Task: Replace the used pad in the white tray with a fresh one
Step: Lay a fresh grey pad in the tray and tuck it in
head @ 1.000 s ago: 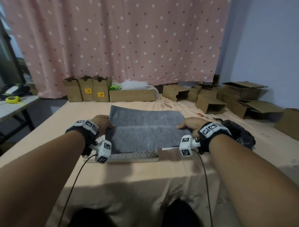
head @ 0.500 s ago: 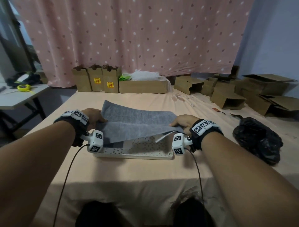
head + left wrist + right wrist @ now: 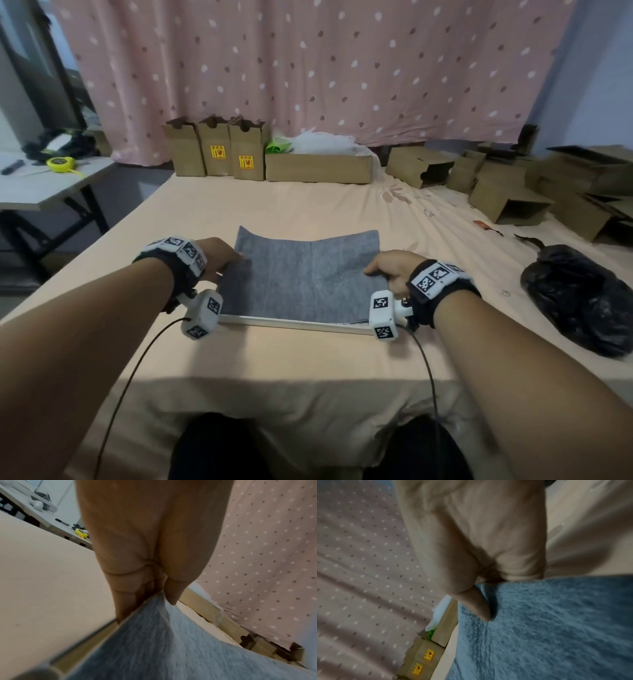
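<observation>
Both hands — the left hand [image 3: 219, 255] and the right hand [image 3: 390, 265] — pinch the side edges of the grey felt-like pad [image 3: 305, 277], probably to spread it flat over the shallow white plastic tray [image 3: 294, 323] near the bed's front edge.

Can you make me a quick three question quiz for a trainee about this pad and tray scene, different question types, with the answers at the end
1. True or false: both hands grip the grey pad at its side edges.
2. Multiple choice: where does the black plastic bag lie? A) inside the white tray B) on the bed to the person's right C) on the side table.
3. Fill in: three upright cardboard boxes stand at the far end of the bed, and ___ of them carry yellow labels.

Key
1. True: the left hand and the right hand each pinch an edge.
2. B
3. two
</observation>
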The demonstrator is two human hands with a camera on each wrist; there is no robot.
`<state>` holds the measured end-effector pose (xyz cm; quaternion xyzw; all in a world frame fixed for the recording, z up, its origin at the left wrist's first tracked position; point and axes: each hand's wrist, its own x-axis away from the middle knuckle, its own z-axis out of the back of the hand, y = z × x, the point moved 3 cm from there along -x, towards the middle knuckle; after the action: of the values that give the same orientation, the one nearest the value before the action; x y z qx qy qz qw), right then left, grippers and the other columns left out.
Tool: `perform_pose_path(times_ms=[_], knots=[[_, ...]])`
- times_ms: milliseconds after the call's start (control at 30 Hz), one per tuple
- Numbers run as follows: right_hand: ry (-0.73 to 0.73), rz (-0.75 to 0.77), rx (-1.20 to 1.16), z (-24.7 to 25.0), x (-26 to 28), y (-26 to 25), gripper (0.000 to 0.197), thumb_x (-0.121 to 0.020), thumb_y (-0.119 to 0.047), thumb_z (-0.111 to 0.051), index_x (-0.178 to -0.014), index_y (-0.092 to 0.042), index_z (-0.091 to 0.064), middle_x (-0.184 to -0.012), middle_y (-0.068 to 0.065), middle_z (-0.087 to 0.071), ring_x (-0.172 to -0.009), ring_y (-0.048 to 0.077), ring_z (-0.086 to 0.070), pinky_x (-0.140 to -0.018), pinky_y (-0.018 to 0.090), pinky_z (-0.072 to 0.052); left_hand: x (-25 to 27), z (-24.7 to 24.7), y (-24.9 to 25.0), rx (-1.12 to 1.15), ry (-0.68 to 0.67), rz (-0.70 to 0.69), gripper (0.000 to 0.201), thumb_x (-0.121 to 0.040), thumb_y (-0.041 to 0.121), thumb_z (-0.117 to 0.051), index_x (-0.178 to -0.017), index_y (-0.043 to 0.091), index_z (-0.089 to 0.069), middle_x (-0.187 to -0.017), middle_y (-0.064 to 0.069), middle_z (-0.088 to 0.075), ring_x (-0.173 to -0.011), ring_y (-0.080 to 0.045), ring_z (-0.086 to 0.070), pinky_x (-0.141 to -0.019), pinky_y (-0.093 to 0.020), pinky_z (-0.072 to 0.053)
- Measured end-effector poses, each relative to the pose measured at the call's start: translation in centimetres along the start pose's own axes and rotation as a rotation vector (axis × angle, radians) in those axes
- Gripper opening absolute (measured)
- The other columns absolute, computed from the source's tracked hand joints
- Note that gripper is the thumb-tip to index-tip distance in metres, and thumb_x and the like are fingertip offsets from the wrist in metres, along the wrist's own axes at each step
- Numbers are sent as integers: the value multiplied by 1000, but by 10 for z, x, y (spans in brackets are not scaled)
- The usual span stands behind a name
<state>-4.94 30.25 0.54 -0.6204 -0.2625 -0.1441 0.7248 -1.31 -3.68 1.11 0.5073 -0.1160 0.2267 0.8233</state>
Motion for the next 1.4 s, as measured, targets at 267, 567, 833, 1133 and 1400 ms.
perform_pose_path(times_ms=[267, 567, 833, 1133, 1400], knots=[[-142, 16, -66, -14, 17, -8, 19, -98, -11, -56, -111, -2, -66, -110, 19, -73, -97, 33, -71, -79, 46, -59, 3, -3, 1, 86, 91, 34, 16, -95, 15, -54, -100, 0, -56, -75, -12, -54, -64, -26, -52, -57, -33, -45], [-71, 150, -264, -9, 9, 2, 33, -94, -19, -60, -123, -3, -65, -121, 18, -69, -111, 34, -66, -96, 47, -52, -28, 11, -14, 181, 69, 1, 32, -101, 32, -51, -112, 3, -61, -114, -18, -67, -105, -37, -65, -83, -53, -58], [175, 132, 91, -4, -18, 2, 31, -86, 17, -38, -87, -1, -63, -107, 21, -65, -101, 40, -64, -95, 57, -51, -9, 9, -6, 140, 157, 50, 26, -97, 17, -48, -110, -2, -59, -103, -20, -64, -86, -32, -59, -69, -34, -47], [460, 215, 636, -19, -11, -8, 32, -87, -6, -53, -118, 2, -58, -118, 19, -62, -109, 37, -62, -75, 33, -46, -23, 14, -11, -94, 220, -28, 34, -83, 16, -74, -107, -8, -68, -102, -21, -69, -91, -35, -67, -84, -47, -59], [541, 203, 820, -18, -6, -15, 27, -93, -9, -53, -117, 1, -58, -125, 19, -62, -114, 36, -60, -79, 33, -46, -15, 7, -5, -219, 179, -14, 24, -88, 14, -71, -102, -4, -63, -96, -20, -66, -84, -35, -66, -80, -42, -60]])
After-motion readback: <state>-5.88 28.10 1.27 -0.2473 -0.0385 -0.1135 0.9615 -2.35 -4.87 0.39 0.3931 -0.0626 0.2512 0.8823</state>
